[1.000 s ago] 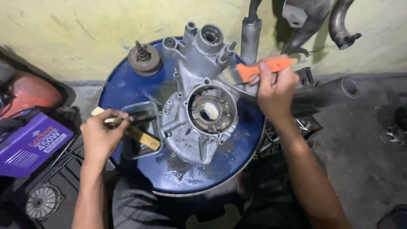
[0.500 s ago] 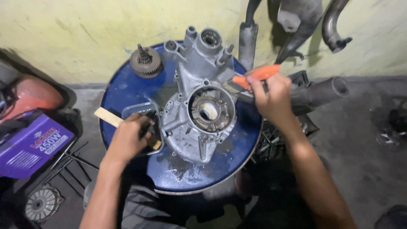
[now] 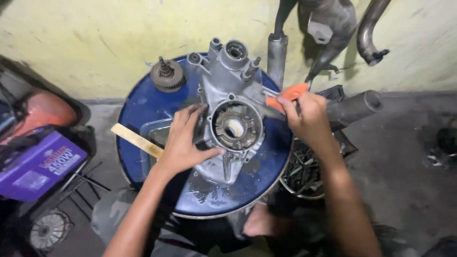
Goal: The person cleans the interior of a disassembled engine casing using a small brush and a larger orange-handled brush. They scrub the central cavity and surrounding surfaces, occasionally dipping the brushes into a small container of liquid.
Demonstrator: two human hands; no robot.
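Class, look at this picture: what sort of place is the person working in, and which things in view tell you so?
Probably a small motorcycle repair workshop: a metal engine casing lies on a blue drum top, a toothed gear sits beside it, and exhaust pipes hang on the wall.

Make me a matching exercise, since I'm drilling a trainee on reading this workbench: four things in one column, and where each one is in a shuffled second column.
Things:
1. engine casing
2. gear cluster
3. orange-handled tool
4. wooden stick

Places:
A. held in the right hand
B. far left edge of the blue drum top, near the wall
C. middle of the drum top, under the left hand
D. lying over the tray, sticking out past the drum's left rim

Pairs: 1-C, 2-B, 3-A, 4-D
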